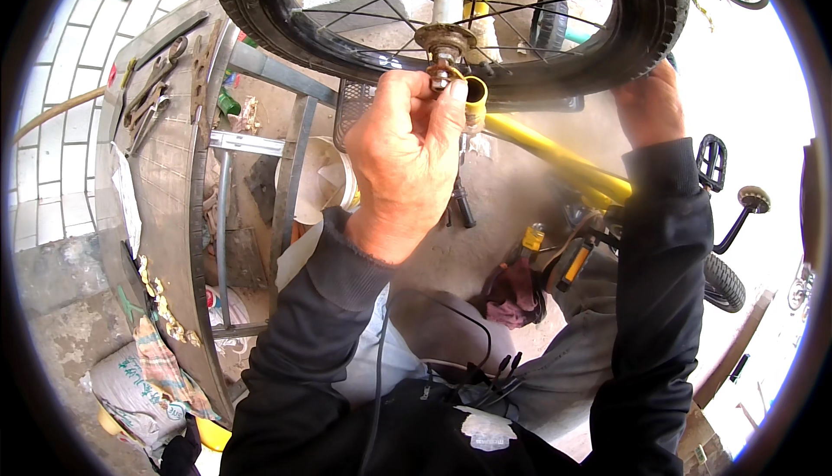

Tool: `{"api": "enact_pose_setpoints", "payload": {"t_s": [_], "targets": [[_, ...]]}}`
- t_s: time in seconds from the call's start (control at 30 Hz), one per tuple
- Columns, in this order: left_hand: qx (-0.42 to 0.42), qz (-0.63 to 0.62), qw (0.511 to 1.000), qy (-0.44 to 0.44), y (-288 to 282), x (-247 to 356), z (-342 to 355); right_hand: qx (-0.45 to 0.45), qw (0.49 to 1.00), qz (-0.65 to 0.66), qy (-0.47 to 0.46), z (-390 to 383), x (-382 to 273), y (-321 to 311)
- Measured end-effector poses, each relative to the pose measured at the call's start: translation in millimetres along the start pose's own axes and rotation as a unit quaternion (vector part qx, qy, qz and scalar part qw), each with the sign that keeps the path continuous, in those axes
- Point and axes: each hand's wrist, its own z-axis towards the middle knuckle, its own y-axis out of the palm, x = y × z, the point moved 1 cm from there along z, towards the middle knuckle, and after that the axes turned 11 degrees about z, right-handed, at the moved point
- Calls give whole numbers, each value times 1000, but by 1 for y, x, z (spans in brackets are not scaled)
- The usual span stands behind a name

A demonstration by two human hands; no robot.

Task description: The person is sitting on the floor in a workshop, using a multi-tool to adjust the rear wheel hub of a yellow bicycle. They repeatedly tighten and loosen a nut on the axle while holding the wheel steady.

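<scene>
A bicycle wheel with a black tyre and dark spokes is at the top of the head view. Its metal hub has a worn, rusty axle end facing me. My left hand is closed there, thumb and fingers pinching the axle nut. My right hand grips the tyre's right side, with its fingertips partly hidden behind the rubber. Just beside my left fingertips is the open end of a yellow tube. A yellow bike frame extends below the wheel toward the right.
Wrenches lie on a worn workbench at the left. A white bucket stands beside its metal legs. A yellow-handled tool and a dark red cloth are near my legs. A pedal sticks out at the right.
</scene>
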Motion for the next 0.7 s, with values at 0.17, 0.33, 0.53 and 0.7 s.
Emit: {"api": "enact_pose_setpoints", "payload": {"t_s": [0.17, 0.33, 0.53, 0.7], "targets": [[-49, 44, 997, -40, -5, 2, 1, -74, 996, -44, -15, 11, -1, -20], [-1, 25, 999, 41, -2, -4, 1, -53, 997, -47, -22, 8, 1, -16], [-16, 32, 999, 26, -3, -5, 1, -40, 998, -34, -17, 11, 2, -16], [-10, 40, 999, 34, -2, -1, 2, -28, 1000, -6, 5, 7, 0, -12]]}}
